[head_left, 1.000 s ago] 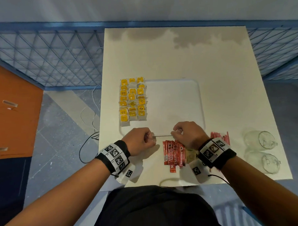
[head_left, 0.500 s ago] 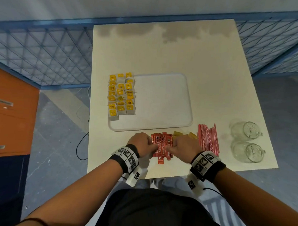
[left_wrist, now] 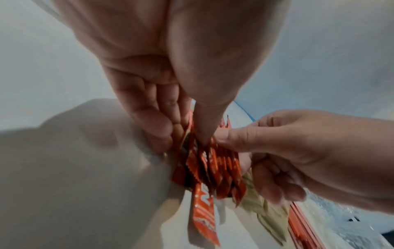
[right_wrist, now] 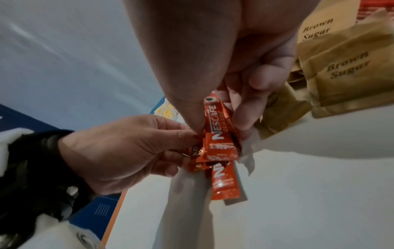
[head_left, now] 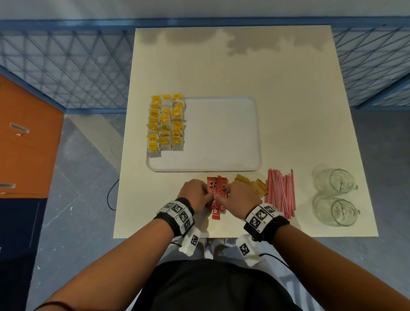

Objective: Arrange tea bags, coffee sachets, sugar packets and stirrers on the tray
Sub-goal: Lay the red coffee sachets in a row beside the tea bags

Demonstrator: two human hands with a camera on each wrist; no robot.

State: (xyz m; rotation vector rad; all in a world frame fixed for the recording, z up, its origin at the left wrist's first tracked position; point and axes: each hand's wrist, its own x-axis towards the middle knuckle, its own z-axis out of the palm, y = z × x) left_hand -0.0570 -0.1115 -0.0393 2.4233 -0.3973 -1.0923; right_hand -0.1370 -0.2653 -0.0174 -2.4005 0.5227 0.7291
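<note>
The bundle of red foil coffee sachets (head_left: 217,195) is uneven — one sachet hangs lower than the rest and, I judge, could slip out during the carry to the white rectangular plastic tray (head_left: 222,166), because the grip catches only the upper part. The left hand (head_left: 196,195) and right hand (head_left: 239,196) meet over the cream surface (head_left: 282,107) just before the tray, knuckles up, fingers and thumbs pinching the bundle from either side.
</note>
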